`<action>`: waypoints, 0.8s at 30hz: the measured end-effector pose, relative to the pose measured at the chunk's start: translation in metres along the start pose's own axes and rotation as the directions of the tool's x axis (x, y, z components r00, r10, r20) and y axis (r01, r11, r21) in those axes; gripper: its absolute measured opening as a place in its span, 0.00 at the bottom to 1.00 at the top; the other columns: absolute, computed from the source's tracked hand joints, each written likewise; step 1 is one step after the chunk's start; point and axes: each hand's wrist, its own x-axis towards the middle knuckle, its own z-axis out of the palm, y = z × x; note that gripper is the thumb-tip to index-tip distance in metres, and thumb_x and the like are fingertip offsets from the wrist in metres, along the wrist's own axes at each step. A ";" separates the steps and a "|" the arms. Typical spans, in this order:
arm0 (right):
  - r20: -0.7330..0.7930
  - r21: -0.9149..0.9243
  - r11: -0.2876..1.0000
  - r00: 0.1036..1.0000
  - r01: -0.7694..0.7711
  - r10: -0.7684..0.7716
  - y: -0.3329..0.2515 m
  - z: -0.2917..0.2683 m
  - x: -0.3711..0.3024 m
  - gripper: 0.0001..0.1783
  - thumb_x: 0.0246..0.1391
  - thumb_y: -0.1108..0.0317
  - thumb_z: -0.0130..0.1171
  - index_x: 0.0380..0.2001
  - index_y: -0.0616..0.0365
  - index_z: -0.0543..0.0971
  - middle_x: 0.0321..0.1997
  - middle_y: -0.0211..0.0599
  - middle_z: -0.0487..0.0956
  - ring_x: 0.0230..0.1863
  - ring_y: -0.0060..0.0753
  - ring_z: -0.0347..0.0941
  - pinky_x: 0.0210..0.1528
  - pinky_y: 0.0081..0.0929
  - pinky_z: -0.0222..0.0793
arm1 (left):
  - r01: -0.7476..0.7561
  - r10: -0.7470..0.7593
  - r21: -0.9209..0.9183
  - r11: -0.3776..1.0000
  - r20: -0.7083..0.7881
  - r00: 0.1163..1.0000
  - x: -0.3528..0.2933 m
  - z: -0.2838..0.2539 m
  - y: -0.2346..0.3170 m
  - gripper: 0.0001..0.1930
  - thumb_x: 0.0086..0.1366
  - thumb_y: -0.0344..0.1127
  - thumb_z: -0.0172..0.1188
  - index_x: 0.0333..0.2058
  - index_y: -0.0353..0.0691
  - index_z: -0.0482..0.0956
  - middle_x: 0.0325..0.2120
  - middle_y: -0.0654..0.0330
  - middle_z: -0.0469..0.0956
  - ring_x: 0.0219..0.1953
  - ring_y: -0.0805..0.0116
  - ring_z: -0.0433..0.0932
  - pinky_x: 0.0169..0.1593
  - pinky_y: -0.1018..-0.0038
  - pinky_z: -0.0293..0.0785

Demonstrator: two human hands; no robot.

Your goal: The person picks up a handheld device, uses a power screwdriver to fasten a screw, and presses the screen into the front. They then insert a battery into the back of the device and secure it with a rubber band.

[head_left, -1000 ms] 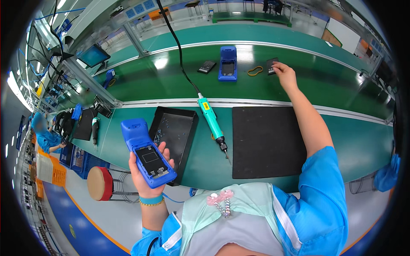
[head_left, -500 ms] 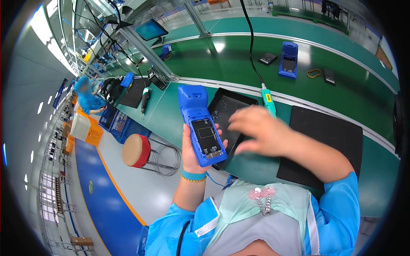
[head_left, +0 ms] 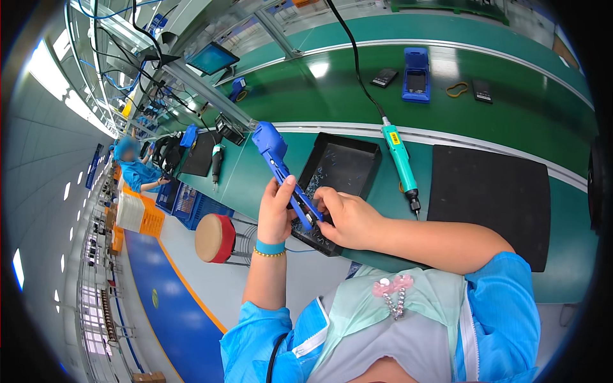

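My left hand (head_left: 274, 214) is wrapped round a blue handheld terminal (head_left: 279, 165), thumb on top. The terminal is tilted nearly edge-on, its thick head end pointing away from me. At its lower end, my right hand (head_left: 354, 220) has its fingers and thumb curled against the edge; what lies between the fingertips is hidden. Just beyond and below both hands is a black tray (head_left: 351, 167) with many small screws scattered in it. A teal electric screwdriver (head_left: 398, 153) on a black cable lies right of the tray, tip toward me.
A black mat (head_left: 488, 201) covers the bench at right. On the green strip behind are another blue terminal (head_left: 416, 80), black batteries (head_left: 482, 91) and a yellow band (head_left: 456, 89). Left stand a second screwdriver (head_left: 217, 163), a red-sided stool (head_left: 217, 238) and a co-worker (head_left: 135, 169).
My left hand has turned the terminal from its battery side facing me to nearly edge-on. My right hand has come in left and down to its lower end. The whole view has shifted slightly.
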 end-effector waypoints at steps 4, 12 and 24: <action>0.030 -0.058 0.990 0.991 -0.128 0.129 0.000 0.001 0.002 0.27 0.50 0.72 0.61 0.53 0.64 0.65 0.39 0.52 0.79 0.39 0.57 0.78 0.41 0.46 0.74 | 0.016 0.008 0.181 0.983 -0.133 0.991 0.006 0.018 0.008 0.33 0.63 0.45 0.68 0.54 0.26 0.65 0.24 0.69 0.70 0.25 0.80 0.75 0.23 0.81 0.71; 0.015 -0.129 0.987 0.995 -0.098 0.101 -0.007 -0.003 0.000 0.22 0.56 0.66 0.56 0.51 0.65 0.70 0.26 0.52 0.80 0.31 0.58 0.79 0.34 0.51 0.75 | -0.196 0.293 0.540 0.818 -0.098 0.951 0.015 0.025 0.018 0.27 0.58 0.43 0.71 0.42 0.24 0.72 0.28 0.56 0.76 0.27 0.73 0.76 0.28 0.76 0.75; 0.060 0.013 0.980 0.978 -0.200 0.199 -0.006 -0.002 0.001 0.23 0.62 0.69 0.50 0.57 0.69 0.66 0.21 0.57 0.78 0.24 0.64 0.76 0.29 0.54 0.73 | -0.262 0.375 0.709 0.655 -0.005 0.927 0.029 0.015 0.007 0.25 0.61 0.40 0.69 0.47 0.28 0.68 0.21 0.64 0.75 0.19 0.82 0.70 0.20 0.82 0.62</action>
